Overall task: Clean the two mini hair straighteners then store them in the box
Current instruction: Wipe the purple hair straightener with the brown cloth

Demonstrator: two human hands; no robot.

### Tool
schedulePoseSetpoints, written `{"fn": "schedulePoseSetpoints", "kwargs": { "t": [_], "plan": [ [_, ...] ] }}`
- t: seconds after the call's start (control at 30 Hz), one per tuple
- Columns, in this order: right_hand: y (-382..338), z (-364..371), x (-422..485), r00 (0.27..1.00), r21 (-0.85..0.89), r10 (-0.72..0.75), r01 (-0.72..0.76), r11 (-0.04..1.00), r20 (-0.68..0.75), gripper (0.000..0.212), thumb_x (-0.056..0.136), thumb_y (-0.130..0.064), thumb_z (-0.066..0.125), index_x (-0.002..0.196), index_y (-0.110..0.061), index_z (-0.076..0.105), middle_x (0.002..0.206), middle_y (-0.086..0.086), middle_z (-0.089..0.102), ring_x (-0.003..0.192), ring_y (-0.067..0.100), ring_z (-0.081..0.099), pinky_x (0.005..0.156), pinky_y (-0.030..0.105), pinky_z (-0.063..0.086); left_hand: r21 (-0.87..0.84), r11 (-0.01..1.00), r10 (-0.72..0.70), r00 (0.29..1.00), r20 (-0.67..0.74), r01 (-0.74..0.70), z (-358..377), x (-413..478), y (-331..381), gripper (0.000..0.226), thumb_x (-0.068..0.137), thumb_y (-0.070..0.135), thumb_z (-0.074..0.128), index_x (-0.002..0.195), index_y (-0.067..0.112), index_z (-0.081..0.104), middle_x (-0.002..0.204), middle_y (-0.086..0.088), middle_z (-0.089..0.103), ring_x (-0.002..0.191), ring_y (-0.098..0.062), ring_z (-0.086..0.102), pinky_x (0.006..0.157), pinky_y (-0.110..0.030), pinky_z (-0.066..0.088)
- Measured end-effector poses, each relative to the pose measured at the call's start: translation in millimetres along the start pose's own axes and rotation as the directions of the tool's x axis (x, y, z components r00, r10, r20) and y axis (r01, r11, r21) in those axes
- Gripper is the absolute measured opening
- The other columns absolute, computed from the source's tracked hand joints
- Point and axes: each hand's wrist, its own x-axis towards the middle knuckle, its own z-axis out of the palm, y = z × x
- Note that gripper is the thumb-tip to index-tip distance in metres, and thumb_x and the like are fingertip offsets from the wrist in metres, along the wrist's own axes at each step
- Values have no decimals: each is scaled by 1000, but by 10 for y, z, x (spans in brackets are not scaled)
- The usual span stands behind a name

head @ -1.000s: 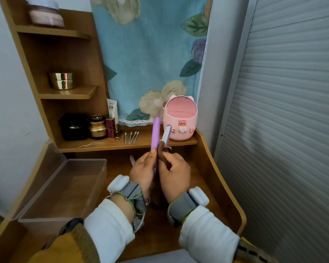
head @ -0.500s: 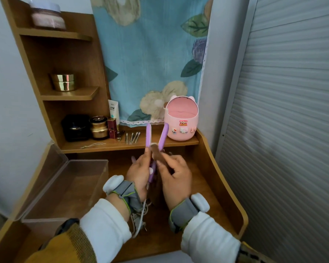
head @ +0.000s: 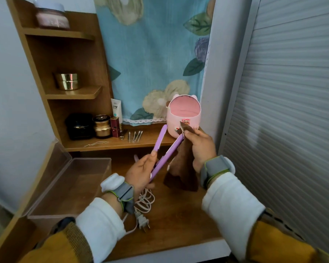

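The left hand point(head: 141, 171) is wrapped around the bottom of the purple plastic mini hair straightener point(head: 169, 155). It holds it up over the wooden desk point(head: 179, 215) with its two arms spread apart, so the insides can be reached. The right hand point(head: 201, 147) pinches a soft brown cloth point(head: 180, 171) on one arm's tip to rub it clean. The clear plastic box point(head: 91, 159) sits open on the left, ready for storing.

Purple straightener point(head: 167, 157), brown cloth point(head: 181, 172), pink pot point(head: 171, 128), blue floral curtain point(head: 152, 54), and a seemingly pinkish-white cord point(head: 145, 204).
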Motion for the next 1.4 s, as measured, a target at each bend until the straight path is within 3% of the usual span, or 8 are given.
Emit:
{"fn": "schedulePoseSetpoints", "kwargs": {
  "t": [0.23,0.37,0.5,0.73,0.9,1.07,1.2,1.4],
  "plan": [
    [1,64,-169,985,260,27,-71,963,168,18,89,-2,56,89,-13,70,87,5,70,83,22,63,85,36,52,-477,874,-106,994,1,93,184,-38,78,44,92,49,45,84,7,57,57,-7,49,44,-15,40,32,-16,30],
    [177,141,-385,976,108,-128,110,988,178,15,89,-8,60,95,-16,71,99,8,72,93,20,64,91,36,51,-275,961,-72,990,-118,37,209,105,25,46,92,57,38,117,24,57,98,9,62,86,-10,60,67,-22,55],
    [235,149,-499,952,-141,-210,244,959,222,18,89,-11,60,101,-19,70,101,1,71,94,12,64,92,29,50,-389,918,-144,980,-135,81,207,148,113,45,93,53,42,113,16,56,98,-4,64,85,-21,62,78,-36,53],
    [411,110,-704,924,-357,-253,348,867,286,10,87,-11,62,93,-12,70,90,3,58,80,7,55,67,5,38,-584,804,-272,943,-193,113,159,218,171,47,92,47,51,77,6,70,77,-15,70,75,-29,67,83,-42,55],
    [591,-26,-758,922,-385,-192,321,865,337,13,79,-8,67,80,-21,68,81,-1,61,75,7,55,70,13,42,-580,814,-216,949,-232,44,175,176,184,44,95,44,45,99,5,64,66,-5,70,69,-23,64,70,-34,54],
    [495,-101,-606,998,-282,22,-4,959,59,18,86,-13,63,87,-30,65,86,-10,65,84,8,61,81,27,51,-105,987,91,967,-238,-118,70,144,135,33,87,58,43,90,28,58,82,-4,71,68,-22,68,68,-36,57],
    [285,-115,-384,984,-333,-159,125,935,-77,21,84,-19,66,102,-30,67,101,-9,65,96,12,62,92,35,51,89,989,129,976,-176,-114,118,36,134,22,97,36,41,107,21,54,86,-2,64,48,-7,60,40,-18,44],
    [77,-165,-166,878,-732,-478,321,601,-7,29,89,-12,59,117,-12,66,123,0,57,114,17,52,97,15,31,401,896,245,966,-85,-192,119,-34,173,33,99,36,38,126,27,53,88,12,60,72,-15,64,88,-35,48]
  ]
}}
